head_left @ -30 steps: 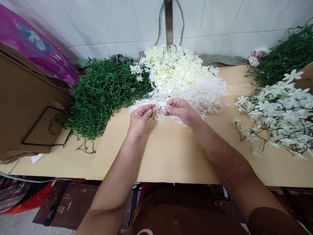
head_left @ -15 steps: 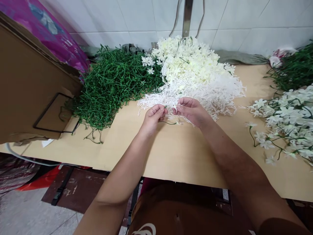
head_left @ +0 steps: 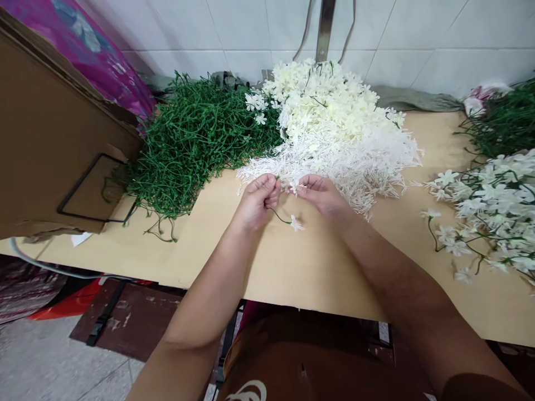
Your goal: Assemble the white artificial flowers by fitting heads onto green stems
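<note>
My left hand point(head_left: 259, 199) is closed on a thin green artificial flower stem point(head_left: 278, 215), whose lower end carries a white bloom point(head_left: 296, 223). A short green tip of it pokes out above the thumb. Close by on the right, my right hand point(head_left: 321, 193) pinches a small white flower head point(head_left: 294, 188) between thumb and fingertips. A small gap separates the two hands. Just behind them lies a heap of thin white flower pieces point(head_left: 346, 161), with cream-white petals point(head_left: 330, 106) piled further back.
Left of the white heap is a mound of green stems point(head_left: 200, 133), beside a cardboard box point(head_left: 54, 133) with a black wire frame point(head_left: 69, 195). Assembled white flowers point(head_left: 493, 206) lie on the right of the table point(head_left: 317, 267). Tiled wall point(head_left: 234, 33) stands behind.
My left hand has shifted slightly left and turned, so the bloom on its stem now hangs lower and shows more fully. The right hand has drawn down a little, still pinching the flower head.
</note>
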Demonstrator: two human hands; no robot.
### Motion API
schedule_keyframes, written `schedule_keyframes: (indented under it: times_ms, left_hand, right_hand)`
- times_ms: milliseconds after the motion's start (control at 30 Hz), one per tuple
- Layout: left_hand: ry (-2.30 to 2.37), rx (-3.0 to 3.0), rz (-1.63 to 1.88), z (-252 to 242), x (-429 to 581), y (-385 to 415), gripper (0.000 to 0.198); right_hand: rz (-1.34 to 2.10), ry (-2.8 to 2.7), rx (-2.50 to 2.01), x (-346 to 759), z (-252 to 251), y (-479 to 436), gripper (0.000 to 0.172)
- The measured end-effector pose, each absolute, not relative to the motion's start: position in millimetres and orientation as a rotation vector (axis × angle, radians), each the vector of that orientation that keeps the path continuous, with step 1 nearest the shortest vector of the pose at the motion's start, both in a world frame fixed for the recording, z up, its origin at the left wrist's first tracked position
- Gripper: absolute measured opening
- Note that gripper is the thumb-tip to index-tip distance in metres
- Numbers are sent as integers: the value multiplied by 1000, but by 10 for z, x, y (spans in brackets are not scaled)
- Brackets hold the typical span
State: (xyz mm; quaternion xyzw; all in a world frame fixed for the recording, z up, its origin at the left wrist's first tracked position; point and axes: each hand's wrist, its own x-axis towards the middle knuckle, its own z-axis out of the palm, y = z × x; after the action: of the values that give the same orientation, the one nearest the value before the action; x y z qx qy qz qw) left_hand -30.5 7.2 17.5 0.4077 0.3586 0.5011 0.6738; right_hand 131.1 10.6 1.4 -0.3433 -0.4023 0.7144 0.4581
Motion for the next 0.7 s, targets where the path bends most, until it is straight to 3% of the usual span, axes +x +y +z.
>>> schedule_keyframes:
  times_ms: [233, 700]
  left_hand:
    - [861, 974, 884, 31, -195, 75, 44]
    - [866, 1030, 821, 7, -205, 94, 47]
  right_hand:
    - [1837, -909, -762, 1432, 82, 136, 30]
    - [1834, -1052, -873, 1495, 13, 190, 34]
